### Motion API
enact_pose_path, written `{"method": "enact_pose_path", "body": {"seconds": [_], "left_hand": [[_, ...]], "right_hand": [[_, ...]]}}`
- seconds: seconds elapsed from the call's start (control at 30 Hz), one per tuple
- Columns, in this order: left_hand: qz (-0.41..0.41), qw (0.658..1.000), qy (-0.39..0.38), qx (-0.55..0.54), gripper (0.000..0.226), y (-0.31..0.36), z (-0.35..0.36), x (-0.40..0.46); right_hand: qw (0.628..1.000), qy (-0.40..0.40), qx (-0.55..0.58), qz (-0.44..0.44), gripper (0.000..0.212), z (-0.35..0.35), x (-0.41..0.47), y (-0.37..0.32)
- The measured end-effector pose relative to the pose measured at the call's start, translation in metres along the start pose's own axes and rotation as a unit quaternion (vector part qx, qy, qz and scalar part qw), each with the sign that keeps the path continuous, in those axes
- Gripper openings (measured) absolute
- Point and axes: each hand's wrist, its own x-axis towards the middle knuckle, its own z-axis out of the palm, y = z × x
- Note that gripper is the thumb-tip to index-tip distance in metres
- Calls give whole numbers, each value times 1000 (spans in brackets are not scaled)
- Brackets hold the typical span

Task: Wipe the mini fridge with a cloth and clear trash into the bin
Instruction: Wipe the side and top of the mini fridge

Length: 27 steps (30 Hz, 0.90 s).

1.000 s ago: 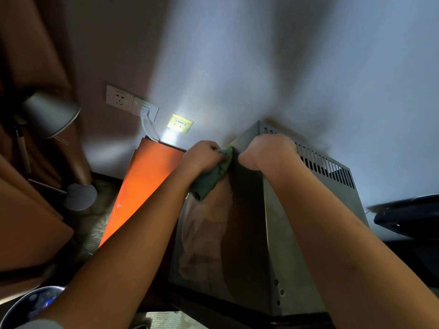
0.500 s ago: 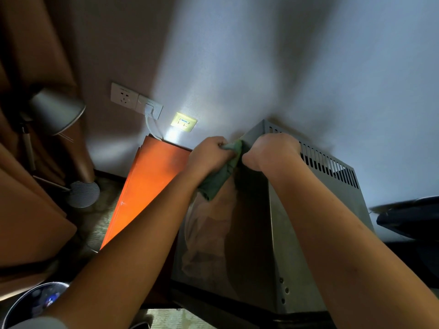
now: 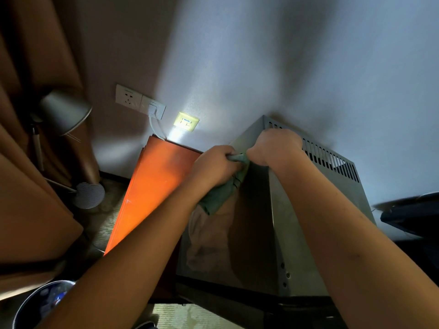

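Clearly mid-wipe: left hand (image 3: 215, 168) bunched around the upper end of a teal-green fabric cloth (image 3: 222, 194), fingers clenched on it, rest of the cloth hanging down against the shadowed side panel of the boxy grey sheet-metal mini fridge (image 3: 294, 233). Right hand (image 3: 273, 147) fisted at the fridge's top corner, touching the cloth's upper tip; whether grasping it or just bracing on the metal, cannot tell. Likely risks from here: knuckles scraping on the sharp folded corner or cloth snagging in the slotted vent grille (image 3: 330, 160) just beside the right hand, caused by pulling hard along the edge. Also possible: fridge shoved sideways into the orange flat panel (image 3: 154, 186) leaning close by, or tugging the white plugged-in cable (image 3: 155, 125) at the wall socket, if pressed too firmly. Poor light on the side face, so missed patches probable. Round bin (image 3: 35, 305) at lower left, near the left forearm, holding some trash; easily knocked by an elbow drawing back.
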Motion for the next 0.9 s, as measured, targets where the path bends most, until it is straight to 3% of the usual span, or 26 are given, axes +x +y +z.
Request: {"method": "enact_pose_path", "body": {"seconds": [0.13,0.23,0.33,0.47,0.63,0.77,0.9], "left_hand": [[-57,998,19,0,14,-14,6,-5],[-95,995,-7,40,11,-32,12,-19],[-71,996,-20,43,21,-26,15,-35],[-4,999,8,-38,16,4,5,-36],[-56,998,36,-16,15,-9,10,-24],[-119,991,-22,65,19,-37,19,-43],[-52,998,-16,28,11,-13,11,-47]], "right_hand": [[1000,12,27,-2,29,4,0,3],[998,26,50,4,31,9,-2,4],[997,40,60,10,32,11,-1,6],[996,53,68,3,40,14,-1,8],[994,76,73,3,50,20,-3,9],[995,69,66,31,58,20,-4,6],[995,73,56,25,60,21,-2,6]]}}
